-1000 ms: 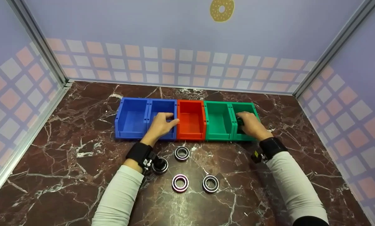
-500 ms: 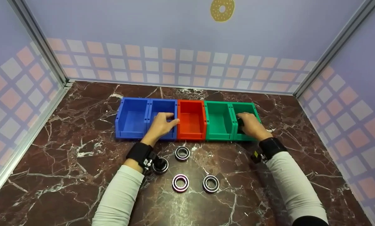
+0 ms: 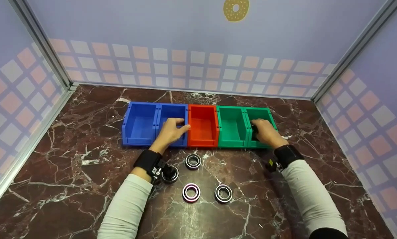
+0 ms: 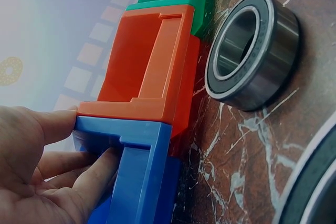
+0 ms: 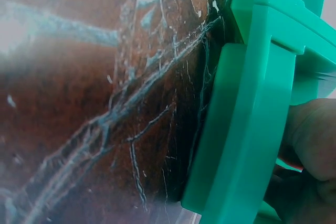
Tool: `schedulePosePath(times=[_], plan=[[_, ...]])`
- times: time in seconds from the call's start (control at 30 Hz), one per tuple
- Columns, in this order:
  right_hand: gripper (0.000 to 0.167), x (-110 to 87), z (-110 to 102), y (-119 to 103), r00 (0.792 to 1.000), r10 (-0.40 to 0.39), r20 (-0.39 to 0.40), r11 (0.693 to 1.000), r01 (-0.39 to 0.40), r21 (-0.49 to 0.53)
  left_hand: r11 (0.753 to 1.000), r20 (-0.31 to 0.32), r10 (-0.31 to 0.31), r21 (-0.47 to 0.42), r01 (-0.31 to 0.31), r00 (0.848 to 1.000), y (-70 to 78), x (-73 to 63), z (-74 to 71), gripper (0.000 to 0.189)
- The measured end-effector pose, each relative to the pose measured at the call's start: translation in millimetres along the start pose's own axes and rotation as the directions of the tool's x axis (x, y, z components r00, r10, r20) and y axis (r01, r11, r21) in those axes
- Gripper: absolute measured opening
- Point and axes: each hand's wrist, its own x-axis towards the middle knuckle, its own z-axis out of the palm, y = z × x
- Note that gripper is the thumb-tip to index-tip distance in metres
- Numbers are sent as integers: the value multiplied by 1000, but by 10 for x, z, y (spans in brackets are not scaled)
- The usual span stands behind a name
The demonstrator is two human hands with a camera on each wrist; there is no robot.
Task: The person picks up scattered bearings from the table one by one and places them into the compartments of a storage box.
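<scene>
My left hand [image 3: 170, 131] reaches into the second blue bin [image 4: 123, 127]. Its thumb lies at the rim beside the red bin [image 3: 202, 127], and its fingers bend inside against the wall, pinching it. On the right, my other hand [image 3: 265, 130] is down in the end green bin [image 5: 252, 119], fingers bent; a dark patch shows by its fingertips, and I cannot tell whether it holds something. Bearings lie in front: one dark-sealed bearing [image 3: 193, 161] near the red bin, another [image 3: 174, 176] partly behind the left wrist camera, a pink-ringed bearing [image 3: 191, 193], and a black-ringed bearing [image 3: 223, 194].
The bins stand side by side in one row, with another blue bin [image 3: 140, 124] at the left end and another green bin [image 3: 232, 126] right of the red one. Brown marbled table [image 3: 69, 186] lies around them, and printed wall panels [image 3: 198, 36] enclose the back and sides.
The bearings and bins stay where they were. Both hands hold nearly the same place; only a slight shift of the head view shows.
</scene>
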Motion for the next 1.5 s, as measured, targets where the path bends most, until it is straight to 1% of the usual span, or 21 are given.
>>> schedulePosePath(times=[0.1,0.37,0.47,0.67,0.87,0.97,1.2,1.5], plan=[[36,0,9,3,1000,-3,-4,1000,3,-1,1000,-1,0,0,0,1000,2,3,1,55],[29,-24,21,-7,999,20,28,999,-21,28,1000,8,-12,-17,12,1000,-3,7,2,56],[30,-23,22,-6,1000,14,22,1000,-15,25,999,8,-16,-30,16,1000,-4,5,4,56],[32,-6,32,11,1000,1,14,1000,-1,-1,1000,-11,23,11,-22,1000,-9,5,7,54],[35,11,35,12,999,16,37,1000,-15,-21,1000,-10,22,11,-22,1000,-17,9,6,55],[34,18,33,8,999,10,35,1000,-9,-24,1000,-10,24,11,-24,1000,-20,13,4,55],[37,11,27,5,999,25,40,1000,-24,-17,1000,-2,10,0,-10,1000,-9,5,5,55],[34,10,13,-8,999,27,47,999,-26,-19,1000,-13,5,-12,-5,1000,-15,11,11,55]])
